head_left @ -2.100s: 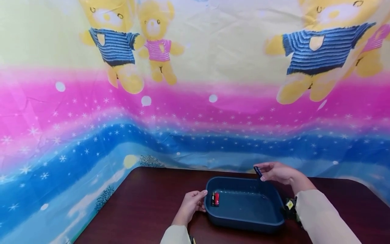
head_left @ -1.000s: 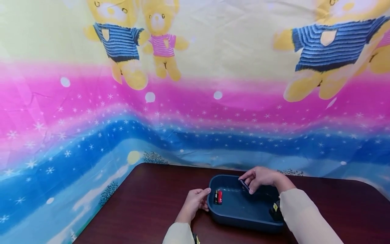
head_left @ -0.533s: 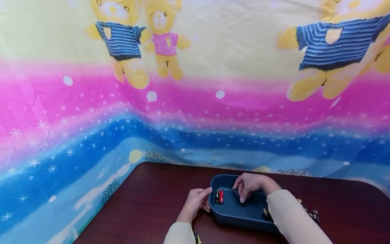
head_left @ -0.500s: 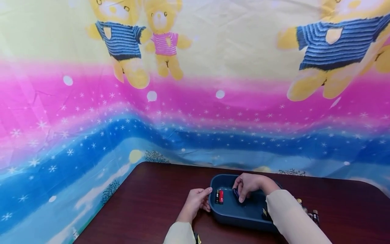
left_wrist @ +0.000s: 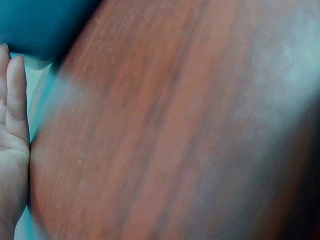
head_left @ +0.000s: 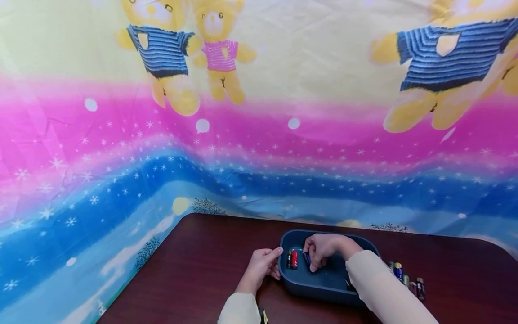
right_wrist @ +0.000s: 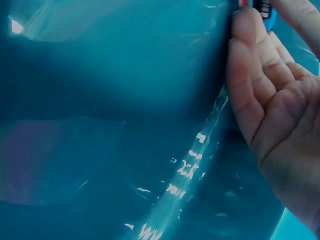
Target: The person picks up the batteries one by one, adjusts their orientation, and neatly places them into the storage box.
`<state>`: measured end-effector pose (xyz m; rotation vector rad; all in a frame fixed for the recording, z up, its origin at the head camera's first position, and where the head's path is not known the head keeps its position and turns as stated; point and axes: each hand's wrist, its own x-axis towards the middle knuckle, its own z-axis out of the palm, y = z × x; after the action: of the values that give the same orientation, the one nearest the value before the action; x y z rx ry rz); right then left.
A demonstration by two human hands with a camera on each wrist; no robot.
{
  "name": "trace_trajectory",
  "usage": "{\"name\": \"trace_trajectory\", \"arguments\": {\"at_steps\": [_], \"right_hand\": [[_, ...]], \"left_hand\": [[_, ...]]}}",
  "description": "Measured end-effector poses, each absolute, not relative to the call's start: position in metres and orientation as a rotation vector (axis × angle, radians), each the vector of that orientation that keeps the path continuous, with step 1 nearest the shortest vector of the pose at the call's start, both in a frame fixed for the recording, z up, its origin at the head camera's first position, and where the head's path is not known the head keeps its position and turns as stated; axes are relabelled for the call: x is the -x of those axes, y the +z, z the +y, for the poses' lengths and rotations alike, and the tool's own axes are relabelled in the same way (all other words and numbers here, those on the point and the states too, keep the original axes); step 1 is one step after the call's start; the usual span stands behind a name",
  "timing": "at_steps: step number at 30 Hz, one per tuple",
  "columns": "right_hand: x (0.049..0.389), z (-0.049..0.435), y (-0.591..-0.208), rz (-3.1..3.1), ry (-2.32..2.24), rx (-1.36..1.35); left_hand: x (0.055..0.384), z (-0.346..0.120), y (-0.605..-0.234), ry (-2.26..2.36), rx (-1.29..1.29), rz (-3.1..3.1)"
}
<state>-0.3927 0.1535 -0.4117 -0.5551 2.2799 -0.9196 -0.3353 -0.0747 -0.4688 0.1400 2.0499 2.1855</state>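
Observation:
A dark blue-grey plastic tray (head_left: 319, 290) stands on the table. My left hand (head_left: 260, 266) holds its left end, thumb at the rim and fingers against the outside; the left wrist view shows only part of this hand (left_wrist: 14, 130) at the edge. Inside the tray my right hand (head_left: 323, 248) pinches a dark blue battery (head_left: 307, 258) between thumb and fingers, close to the floor. Just left of it, a red battery (head_left: 294, 259) and a black battery (head_left: 289, 259) lie side by side. In the right wrist view fingers partly cover the held battery (right_wrist: 265, 11).
Several loose batteries (head_left: 398, 271) lie on the dark wooden table (head_left: 202, 261) right of the tray, partly hidden by the right sleeve (head_left: 384, 283). A cloth printed with bears (head_left: 259, 189) hangs behind the table.
My right hand has brought the dark blue battery from above the tray's back right rim down and left, beside the other two. The left hand keeps its hold. More table batteries show.

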Motion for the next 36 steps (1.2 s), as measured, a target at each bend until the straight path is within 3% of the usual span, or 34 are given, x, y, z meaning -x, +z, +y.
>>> {"name": "trace_trajectory", "arguments": {"at_steps": [36], "right_hand": [[0.392,0.144,-0.418,2.155,-1.113,0.473]], "left_hand": [[0.335,-0.074,-0.469,2.188,-0.145,2.044]]}}
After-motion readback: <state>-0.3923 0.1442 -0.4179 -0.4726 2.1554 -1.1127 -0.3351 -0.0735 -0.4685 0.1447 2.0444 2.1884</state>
